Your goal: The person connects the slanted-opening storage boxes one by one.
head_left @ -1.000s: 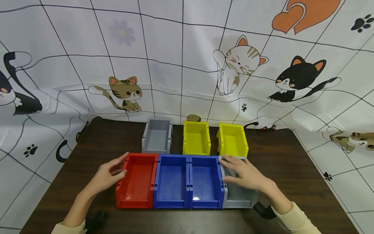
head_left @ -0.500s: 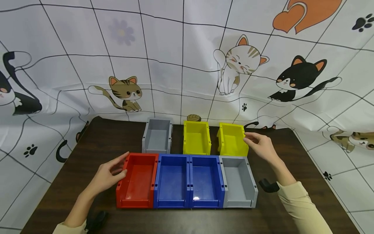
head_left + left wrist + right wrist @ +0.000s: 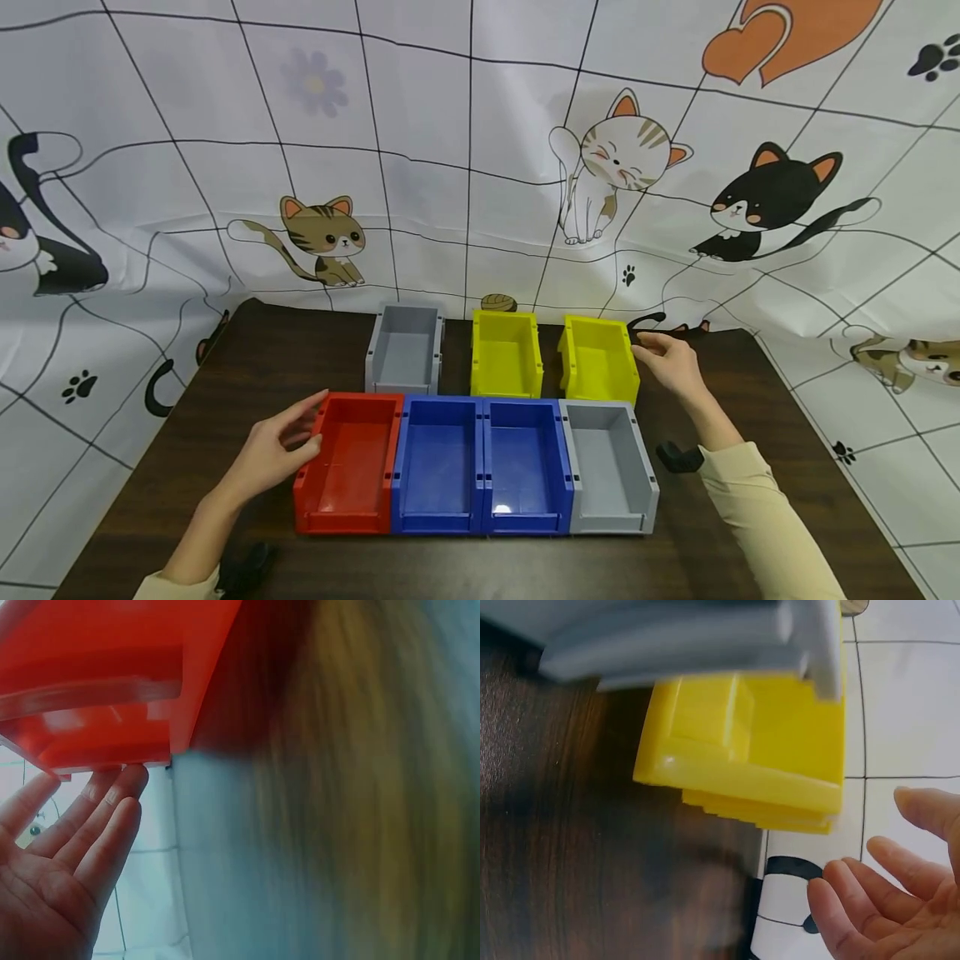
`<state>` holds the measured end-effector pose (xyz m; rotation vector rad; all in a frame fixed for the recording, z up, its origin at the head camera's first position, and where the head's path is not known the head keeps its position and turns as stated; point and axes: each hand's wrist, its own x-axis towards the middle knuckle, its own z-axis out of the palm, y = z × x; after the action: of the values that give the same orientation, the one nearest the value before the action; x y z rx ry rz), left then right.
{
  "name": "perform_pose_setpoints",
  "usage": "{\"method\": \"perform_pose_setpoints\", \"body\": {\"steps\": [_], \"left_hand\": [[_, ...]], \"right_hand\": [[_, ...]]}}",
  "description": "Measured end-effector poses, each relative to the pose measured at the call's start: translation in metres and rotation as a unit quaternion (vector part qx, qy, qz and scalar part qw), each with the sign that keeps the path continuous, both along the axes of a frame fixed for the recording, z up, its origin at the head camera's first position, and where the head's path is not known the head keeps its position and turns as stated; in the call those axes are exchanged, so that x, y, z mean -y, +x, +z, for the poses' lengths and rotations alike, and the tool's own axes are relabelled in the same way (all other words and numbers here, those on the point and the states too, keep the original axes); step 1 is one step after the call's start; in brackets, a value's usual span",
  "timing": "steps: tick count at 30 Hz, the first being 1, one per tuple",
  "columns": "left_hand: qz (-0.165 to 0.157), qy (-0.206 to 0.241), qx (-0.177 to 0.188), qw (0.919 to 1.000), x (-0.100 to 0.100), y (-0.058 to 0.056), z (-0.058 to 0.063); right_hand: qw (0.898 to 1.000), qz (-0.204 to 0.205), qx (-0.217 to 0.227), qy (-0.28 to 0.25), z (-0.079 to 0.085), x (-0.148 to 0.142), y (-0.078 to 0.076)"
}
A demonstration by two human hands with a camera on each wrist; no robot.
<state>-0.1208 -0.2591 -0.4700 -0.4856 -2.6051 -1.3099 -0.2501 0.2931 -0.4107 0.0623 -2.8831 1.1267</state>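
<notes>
Four-sided plastic bins stand in two rows on a dark wooden table. My left hand (image 3: 273, 450) is at the left side of the red bin (image 3: 348, 467), its fingers (image 3: 112, 832) fairly straight and reaching the bin's outer wall. My right hand (image 3: 672, 367) is beside the right wall of the right yellow bin (image 3: 600, 362). In the right wrist view its fingers (image 3: 836, 907) are loosely bent, with a gap to the yellow bin. Right of the red bin, two blue bins (image 3: 437, 467) and a grey bin (image 3: 611, 467) complete the front row side by side.
Behind the front row stand another grey bin (image 3: 405, 354) and the left yellow bin (image 3: 506, 358), with gaps between the back bins. A white cat-print cloth (image 3: 465, 167) hangs behind the table (image 3: 315, 358). Black straps (image 3: 678, 458) are near both wrists.
My right hand has moved from over the front grey bin back to the right yellow bin's side. The front row has shifted slightly left. My left hand stays at the red bin.
</notes>
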Motion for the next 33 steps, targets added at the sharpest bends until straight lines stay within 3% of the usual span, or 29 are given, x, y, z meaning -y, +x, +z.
{"method": "perform_pose_setpoints", "body": {"steps": [14, 22, 33], "left_hand": [[0.031, -0.021, 0.036, 0.9986, 0.025, 0.004, 0.002], [0.045, -0.024, 0.059, 0.9970, 0.036, 0.005, 0.005], [0.051, -0.030, 0.064, 0.9962, 0.041, 0.004, 0.005]], "right_hand": [[0.999, -0.013, 0.046, -0.014, -0.015, 0.000, -0.007], [0.996, -0.045, 0.068, -0.039, -0.018, 0.005, -0.011], [0.995, -0.080, 0.061, -0.021, -0.021, 0.011, -0.016]]}}
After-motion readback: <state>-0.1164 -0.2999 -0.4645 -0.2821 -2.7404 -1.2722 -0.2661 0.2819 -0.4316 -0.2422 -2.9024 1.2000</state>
